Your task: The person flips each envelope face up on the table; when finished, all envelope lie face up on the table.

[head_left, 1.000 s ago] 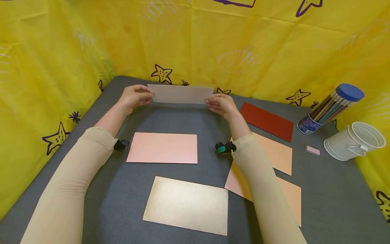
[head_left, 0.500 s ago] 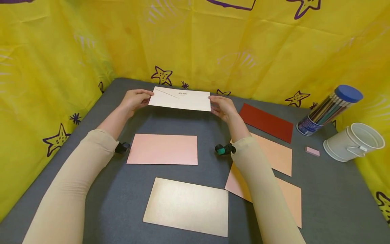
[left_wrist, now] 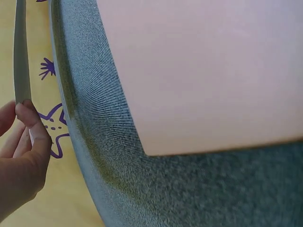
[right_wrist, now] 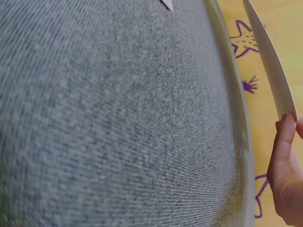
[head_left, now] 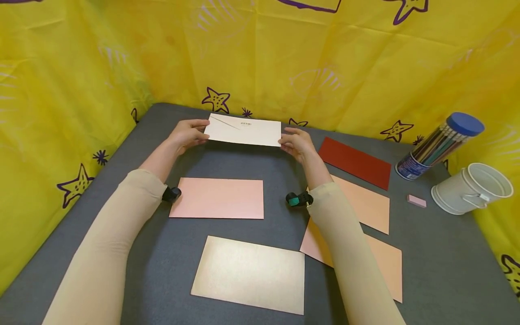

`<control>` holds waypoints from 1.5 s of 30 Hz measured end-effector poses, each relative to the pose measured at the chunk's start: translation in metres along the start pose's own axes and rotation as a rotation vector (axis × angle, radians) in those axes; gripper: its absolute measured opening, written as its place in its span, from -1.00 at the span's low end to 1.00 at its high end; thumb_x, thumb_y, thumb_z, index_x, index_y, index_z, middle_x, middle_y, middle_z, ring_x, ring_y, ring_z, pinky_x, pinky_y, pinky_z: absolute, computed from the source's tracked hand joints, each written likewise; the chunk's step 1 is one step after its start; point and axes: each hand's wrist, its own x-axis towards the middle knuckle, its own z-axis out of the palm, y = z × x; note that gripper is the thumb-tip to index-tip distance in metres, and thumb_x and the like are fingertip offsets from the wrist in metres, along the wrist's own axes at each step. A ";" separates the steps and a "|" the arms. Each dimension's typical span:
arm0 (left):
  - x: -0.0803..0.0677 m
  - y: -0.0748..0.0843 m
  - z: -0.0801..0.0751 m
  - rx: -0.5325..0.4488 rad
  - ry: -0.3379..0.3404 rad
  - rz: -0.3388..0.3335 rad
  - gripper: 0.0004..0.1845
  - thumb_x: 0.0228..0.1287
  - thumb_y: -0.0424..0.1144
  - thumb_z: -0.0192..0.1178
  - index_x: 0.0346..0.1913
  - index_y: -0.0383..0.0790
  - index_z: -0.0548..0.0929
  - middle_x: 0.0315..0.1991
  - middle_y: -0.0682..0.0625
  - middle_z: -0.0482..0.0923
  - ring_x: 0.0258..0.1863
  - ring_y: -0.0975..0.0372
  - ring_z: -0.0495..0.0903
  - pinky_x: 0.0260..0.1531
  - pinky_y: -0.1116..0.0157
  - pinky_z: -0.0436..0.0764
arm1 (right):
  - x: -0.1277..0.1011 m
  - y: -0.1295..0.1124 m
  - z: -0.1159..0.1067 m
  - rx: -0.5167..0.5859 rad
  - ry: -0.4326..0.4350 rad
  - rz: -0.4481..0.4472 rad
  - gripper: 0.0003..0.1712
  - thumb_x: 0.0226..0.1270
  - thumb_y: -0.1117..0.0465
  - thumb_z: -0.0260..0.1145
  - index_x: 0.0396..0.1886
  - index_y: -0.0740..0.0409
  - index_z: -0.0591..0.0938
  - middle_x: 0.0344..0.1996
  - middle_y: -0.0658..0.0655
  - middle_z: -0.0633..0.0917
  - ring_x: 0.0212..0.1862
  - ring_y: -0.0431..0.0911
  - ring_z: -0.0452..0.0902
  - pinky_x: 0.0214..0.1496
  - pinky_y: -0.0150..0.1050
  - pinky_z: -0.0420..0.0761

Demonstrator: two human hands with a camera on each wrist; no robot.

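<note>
A white envelope (head_left: pixel 243 131) with small dark print and a slanting line is held above the far part of the table. Its left end is pinched between thumb and fingers of my left hand (head_left: pixel 186 135). At the opposite end, my right hand (head_left: pixel 298 143) pinches the near right corner. Both wrist views show the envelope nearly edge-on, with the left hand (left_wrist: pixel 28 146) and right hand (right_wrist: pixel 286 165) at its ends. Below my hands lies a flat pink rectangle (head_left: pixel 217 198), and nearer to me a pale gold one (head_left: pixel 248 275).
On the right lie a dark red rectangle (head_left: pixel 357 163) and two peach ones, one farther (head_left: pixel 369 204) and one nearer (head_left: pixel 386 266), partly hidden by my right sleeve. Beyond them stand a blue-lidded pencil tub (head_left: pixel 438 146), a pink eraser (head_left: pixel 416 201) and a white metal can (head_left: pixel 471 189).
The envelope has tipped back from near upright, bringing its printed face into view. My left hand has shifted slightly right with its end, and both hands have altered their finger positions.
</note>
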 end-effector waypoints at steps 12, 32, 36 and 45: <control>0.011 -0.007 0.010 0.040 0.161 0.019 -0.49 0.28 -0.42 0.26 0.28 -0.46 0.48 -0.07 -0.12 0.56 -0.55 0.55 0.55 -0.12 0.45 0.68 | 0.008 0.010 -0.002 0.008 0.056 -0.026 -0.37 0.16 0.62 0.26 0.28 0.34 0.51 -0.29 0.06 0.58 -0.45 -0.22 0.58 -0.38 -0.48 0.67; 0.016 -0.008 0.016 0.269 0.037 0.014 -0.85 0.40 -0.34 0.11 -0.23 -0.42 0.53 -0.34 0.03 0.35 -0.38 0.31 0.36 -0.33 0.46 0.41 | 0.009 0.014 0.004 -0.104 0.034 -0.003 -0.41 0.20 0.60 0.18 0.28 0.38 0.49 -0.11 0.14 0.60 -0.31 -0.17 0.55 -0.16 -0.41 0.70; 0.017 -0.009 0.015 0.268 0.033 0.027 -0.68 0.37 -0.34 0.13 -0.59 -0.19 0.42 -0.66 0.16 0.21 -0.57 0.33 0.29 -0.43 0.41 0.32 | 0.009 0.014 0.003 -0.090 0.032 0.006 -0.47 0.27 0.56 0.18 0.27 0.38 0.51 -0.19 0.12 0.57 -0.32 -0.16 0.56 -0.04 -0.35 0.72; 0.020 -0.012 0.014 0.280 -0.005 0.061 -0.50 0.37 -0.35 0.11 -0.76 -0.05 0.25 -0.78 0.19 0.05 -0.70 0.34 0.16 -0.52 0.39 0.19 | 0.009 0.016 0.001 -0.062 0.027 0.008 -0.51 0.33 0.51 0.16 0.27 0.39 0.51 -0.23 0.11 0.53 -0.34 -0.18 0.55 -0.01 -0.34 0.73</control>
